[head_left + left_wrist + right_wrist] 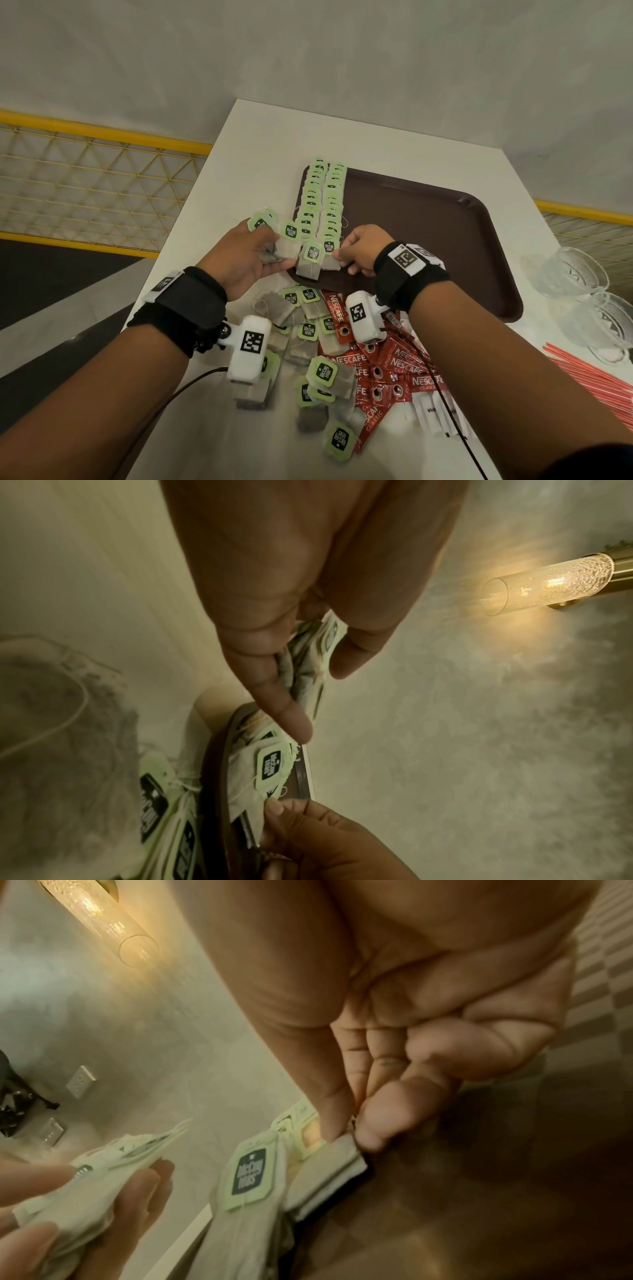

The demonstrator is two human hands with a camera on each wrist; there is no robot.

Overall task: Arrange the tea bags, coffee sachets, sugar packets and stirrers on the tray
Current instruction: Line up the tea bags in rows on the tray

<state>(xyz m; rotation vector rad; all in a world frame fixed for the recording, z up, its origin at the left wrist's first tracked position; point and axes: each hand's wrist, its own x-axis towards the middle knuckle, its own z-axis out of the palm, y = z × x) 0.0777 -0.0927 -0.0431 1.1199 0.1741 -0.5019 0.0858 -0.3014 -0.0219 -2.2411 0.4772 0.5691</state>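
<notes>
Two rows of green-tagged tea bags (pixel 322 198) lie along the left side of the brown tray (pixel 428 233). My left hand (pixel 246 253) grips a bunch of tea bags (pixel 286 243) just left of the tray's near corner; the bunch (pixel 308 666) shows between thumb and fingers. My right hand (pixel 359 250) pinches a tea bag (pixel 330 262) at the near end of the rows, thumb and forefinger on its edge (pixel 342 1150). Loose tea bags (pixel 322 373), red coffee sachets (pixel 394 370), white sugar packets (pixel 435 411) and red stirrers (pixel 596 377) lie on the table.
The white table (pixel 260 144) is narrow, with its left edge close beside the tray. Glass cups (pixel 575 274) stand at the right, past the tray. A yellow mesh railing (pixel 85 178) runs behind the table. The tray's right part is bare.
</notes>
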